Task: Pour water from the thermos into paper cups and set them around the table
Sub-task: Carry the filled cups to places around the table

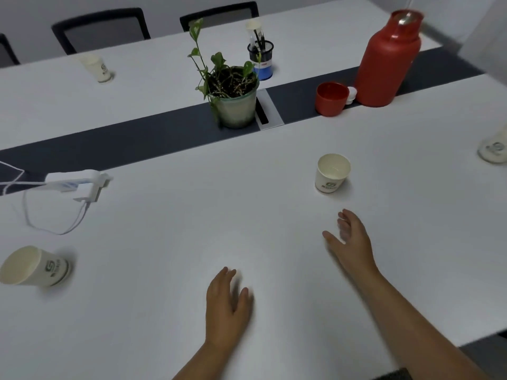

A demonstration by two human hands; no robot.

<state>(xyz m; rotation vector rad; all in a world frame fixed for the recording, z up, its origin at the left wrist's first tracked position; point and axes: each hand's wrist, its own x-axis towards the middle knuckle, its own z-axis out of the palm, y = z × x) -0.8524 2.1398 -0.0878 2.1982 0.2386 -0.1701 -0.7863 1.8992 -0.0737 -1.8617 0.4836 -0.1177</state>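
Hovering over the white surface [164, 270], the left hand [226, 300] and the right hand [352, 242] hold nothing, their fingers relaxed and slightly spread. Just beyond the right hand stands an upright white paper cup with a printed logo [332, 174]. The tall red thermos [386, 61] stands on the dark centre strip [137, 141], its red lid cup [330, 98] beside it. Similar paper cups sit at the near left [33, 267], far left [97, 68] and right edge [493, 149]. A potted green plant [233, 97] stands mid-strip.
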